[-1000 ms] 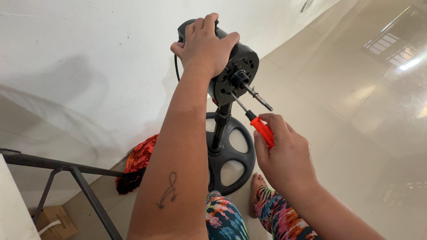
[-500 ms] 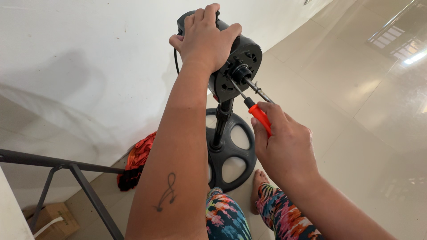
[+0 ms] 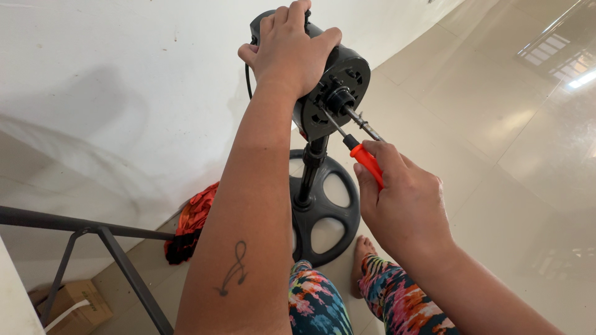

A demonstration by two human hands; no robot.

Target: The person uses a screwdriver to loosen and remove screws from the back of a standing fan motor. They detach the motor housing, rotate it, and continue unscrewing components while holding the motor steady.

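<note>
Black plastic makes up the fan motor housing, which sits atop a stand pole above a round base resting on the cream tiled floor. The left hand wraps over the top and back of the housing, its grip closed on it and steadying it. The right hand has its grip closed round the orange handle of a screwdriver, whose dark shank runs up and left to the front face of the housing, just below the bare metal shaft that sticks out of the centre.

Compared with a second ago, the right hand has come up and closer to the motor, and the screwdriver tip now meets the face of the housing beside the hub rather than standing off it; whether it sits in a screw head is too small to tell. The left hand has kept its hold on the housing throughout. My reading is that the tool has just been seated and the turning of a fastener on the motor face is the step in hand, with the left hand there to stop the head swinging.

On the floor by the white wall lies a red and orange cloth; a dark metal frame crosses the lower left corner, with a cardboard box beneath it. The person's bare foot stands near the fan base.
</note>
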